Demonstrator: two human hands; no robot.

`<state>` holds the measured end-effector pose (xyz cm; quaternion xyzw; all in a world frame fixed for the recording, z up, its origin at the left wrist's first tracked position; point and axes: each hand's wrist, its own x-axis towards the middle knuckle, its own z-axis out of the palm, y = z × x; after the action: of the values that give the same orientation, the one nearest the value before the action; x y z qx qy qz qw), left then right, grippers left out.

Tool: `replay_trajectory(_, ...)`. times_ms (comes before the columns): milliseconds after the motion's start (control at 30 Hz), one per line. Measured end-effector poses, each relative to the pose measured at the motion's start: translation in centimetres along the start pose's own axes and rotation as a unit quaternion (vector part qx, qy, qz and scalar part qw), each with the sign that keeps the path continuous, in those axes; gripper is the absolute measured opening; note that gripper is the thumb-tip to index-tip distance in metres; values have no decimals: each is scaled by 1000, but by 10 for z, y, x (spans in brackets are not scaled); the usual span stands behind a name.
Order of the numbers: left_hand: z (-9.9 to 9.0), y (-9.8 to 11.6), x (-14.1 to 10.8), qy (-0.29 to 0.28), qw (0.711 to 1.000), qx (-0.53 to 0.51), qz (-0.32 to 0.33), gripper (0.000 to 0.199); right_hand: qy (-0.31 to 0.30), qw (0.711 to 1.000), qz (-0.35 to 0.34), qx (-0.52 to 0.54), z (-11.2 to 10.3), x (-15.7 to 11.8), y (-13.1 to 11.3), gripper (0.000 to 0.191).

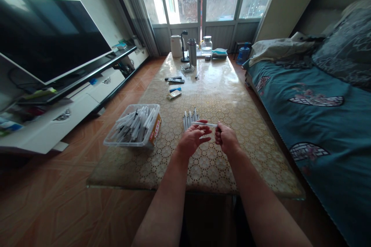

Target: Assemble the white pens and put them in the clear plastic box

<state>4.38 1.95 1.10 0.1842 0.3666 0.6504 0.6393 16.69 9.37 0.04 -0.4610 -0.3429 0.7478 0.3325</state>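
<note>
A slim white pen [206, 124] lies level above the table, its right end gripped in my right hand [227, 139], whose fingers are curled round it. My left hand [193, 139] is by the pen's left end with its fingers apart; whether they touch the pen is hard to tell. Just behind my left hand, several white pens [186, 120] lie side by side on the patterned tablecloth, partly hidden by that hand. To the left, a clear plastic box [145, 143] is heaped with many similar pens [139, 123].
Farther along the table [214, 96] are a small yellowish box [174, 94], a blue item, dark remotes [176, 80], a glass ashtray [188, 68], a steel flask [192, 52], a kettle [176, 46] and a glass jug [206, 44]. A bed [313, 104] stands at right.
</note>
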Motion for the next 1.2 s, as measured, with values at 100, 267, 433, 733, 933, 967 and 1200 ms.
replay_trajectory(100,3,-5,4,51,997,41,50,20,-35,999,18,-18,6,-3,6,31)
replay_trajectory(267,-2,-6,13,193,979,-6,71,20,-79,997,24,3,9,-8,4,14)
replay_trajectory(433,-4,-1,13,238,969,15,57,23,-76,996,45,10,8,-5,1,10)
replay_trajectory(733,-6,-6,14,226,972,41,42,25,-108,988,-18,-112,15,-5,17,41)
replay_trajectory(933,-7,-5,15,258,964,32,58,25,-90,986,-38,-137,19,-6,19,32)
replay_trajectory(967,-6,-4,15,263,963,32,59,25,-85,987,-30,-133,19,-6,19,32)
replay_trajectory(1200,-6,-2,13,271,960,41,47,20,-69,984,-43,-160,19,1,20,36)
